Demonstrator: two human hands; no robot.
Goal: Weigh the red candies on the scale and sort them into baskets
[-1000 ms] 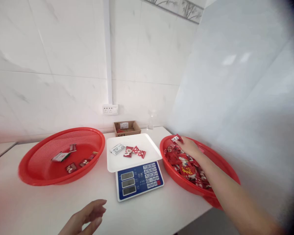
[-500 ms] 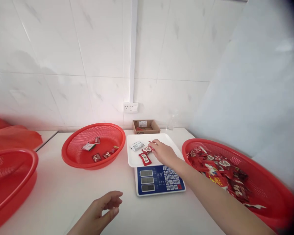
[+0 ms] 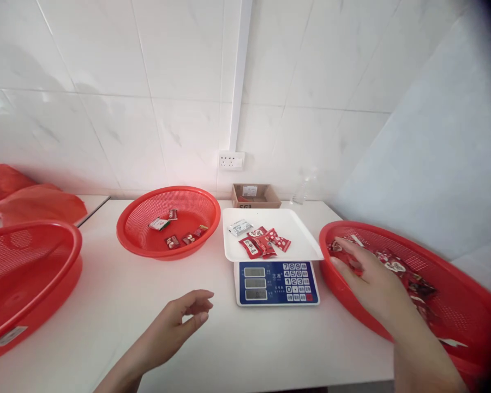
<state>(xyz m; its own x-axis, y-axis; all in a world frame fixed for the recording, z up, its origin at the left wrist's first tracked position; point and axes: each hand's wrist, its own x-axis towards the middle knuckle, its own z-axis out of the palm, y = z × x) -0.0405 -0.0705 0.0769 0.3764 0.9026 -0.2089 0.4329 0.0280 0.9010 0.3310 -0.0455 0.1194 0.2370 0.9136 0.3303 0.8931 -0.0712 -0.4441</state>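
My right hand (image 3: pixel 366 273) is over the near left side of the right red basket (image 3: pixel 335 292), thumb and fingers apart with nothing seen between them. Red snack packets (image 3: pixel 393 263) lie in that basket, partly hidden by the hand. My left hand (image 3: pixel 186 316) hovers above the table in front of the scale, fingers curved and apart, holding nothing. On the white tray of the digital scale (image 3: pixel 278 283) rest several red packets (image 3: pixel 264 243) and a silver-white packet (image 3: pixel 240 227). The scale's blue panel faces me.
A red basket (image 3: pixel 126 240) with a few small packets stands left of the scale. Another red basket (image 3: pixel 76 262) is at the far left, with red bags (image 3: pixel 39 203) behind it. A small cardboard box (image 3: pixel 270 197) and a clear plastic object (image 3: pixel 305 190) stand by the wall.
My right hand has left the scale tray and moved right to the basket. More red packets now lie on the tray. My left hand stays over the table; the view has shifted.
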